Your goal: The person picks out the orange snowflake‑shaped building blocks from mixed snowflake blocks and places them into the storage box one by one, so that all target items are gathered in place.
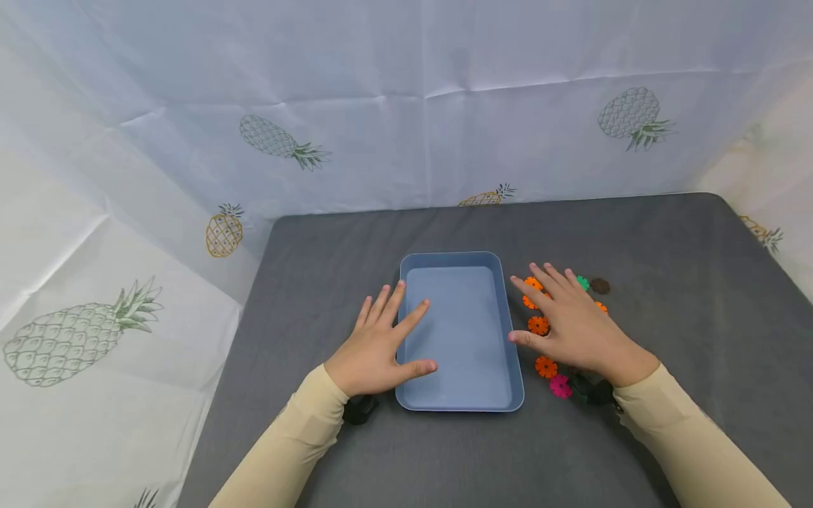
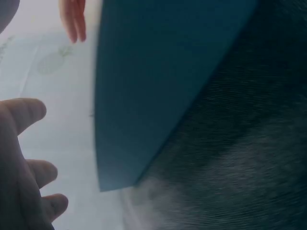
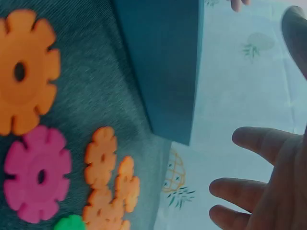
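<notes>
Though only partly visible, green disc (image 1: 583,283) behind right hand (image 1: 574,324)

You are facing a pineapple-printed cloth (image 1: 356,56), hanging behind the grey table (image 1: 686,296) and flanking its sides.

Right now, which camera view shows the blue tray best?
The head view: it shows the blue tray from above, its inside and most of its rim, though the left hand overlaps one side. Both wrist views show only part of its outer wall.
</notes>
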Demonstrator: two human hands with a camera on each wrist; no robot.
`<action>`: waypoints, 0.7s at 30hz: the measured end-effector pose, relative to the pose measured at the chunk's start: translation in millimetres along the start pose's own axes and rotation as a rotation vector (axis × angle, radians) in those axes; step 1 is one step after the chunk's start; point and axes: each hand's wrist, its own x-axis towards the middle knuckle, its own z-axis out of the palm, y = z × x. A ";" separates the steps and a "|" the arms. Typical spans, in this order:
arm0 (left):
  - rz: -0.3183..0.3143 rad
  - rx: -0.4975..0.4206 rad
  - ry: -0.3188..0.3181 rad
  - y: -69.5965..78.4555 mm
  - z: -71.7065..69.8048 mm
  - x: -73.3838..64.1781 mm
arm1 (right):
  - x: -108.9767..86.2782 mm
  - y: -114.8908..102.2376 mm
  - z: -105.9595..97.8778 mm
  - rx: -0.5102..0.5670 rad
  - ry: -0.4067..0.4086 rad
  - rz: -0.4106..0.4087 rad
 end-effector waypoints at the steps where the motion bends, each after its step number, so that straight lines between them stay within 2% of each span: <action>1: -0.004 -0.006 -0.001 -2.2 1.5 0.2 | 0.5 2.0 0.6 0.012 0.004 0.008; 6: -0.029 -0.080 -0.024 -10.5 7.8 -0.2 | 3.2 11.9 4.5 0.073 0.029 0.040; 10: -0.075 -0.216 -0.060 -17.1 12.5 0.5 | 7.4 18.8 6.5 0.116 0.036 0.059; 14: -0.112 -0.363 -0.051 -25.8 17.8 3.6 | 12.0 24.6 7.4 0.147 0.019 0.085; 21: -0.120 -0.473 -0.052 -39.3 23.8 8.4 | 20.7 33.5 11.3 0.138 0.000 0.125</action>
